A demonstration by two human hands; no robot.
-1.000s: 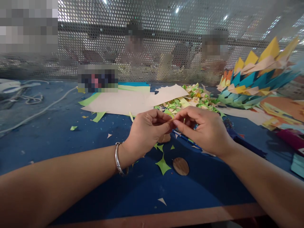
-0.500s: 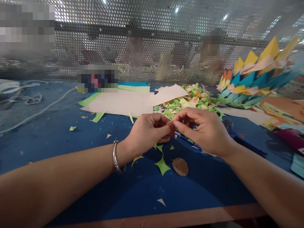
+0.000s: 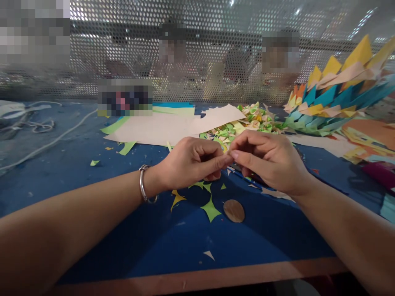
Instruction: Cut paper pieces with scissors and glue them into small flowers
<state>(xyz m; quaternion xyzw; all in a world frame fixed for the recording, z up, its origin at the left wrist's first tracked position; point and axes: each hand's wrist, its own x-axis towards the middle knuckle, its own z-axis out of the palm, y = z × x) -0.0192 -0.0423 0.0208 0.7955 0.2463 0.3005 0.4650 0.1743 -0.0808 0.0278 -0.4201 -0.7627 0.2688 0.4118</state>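
Observation:
My left hand [image 3: 197,162] and my right hand [image 3: 267,160] meet fingertip to fingertip above the table, both closed in a pinch. Whatever sits between the fingertips is too small and covered to make out. On the left wrist is a silver bangle [image 3: 142,185]. Under the hands lie a green four-pointed paper scrap [image 3: 211,210], a yellow paper scrap [image 3: 177,198] and a brown oval disc [image 3: 234,211]. Just behind the fingers rises a heap of small folded paper pieces [image 3: 254,117] in green, cream and yellow.
Cream paper sheets [image 3: 154,127] lie at the back of the blue table [image 3: 123,246]. A layered paper structure of yellow, blue and pale green points [image 3: 339,96] stands at right. A white cable [image 3: 58,142] runs along the left. A perforated metal screen [image 3: 210,49] closes the back.
Both hands stay pinched together, with the fingertips now closer and the left wrist slightly higher and further left. The view has shifted a little.

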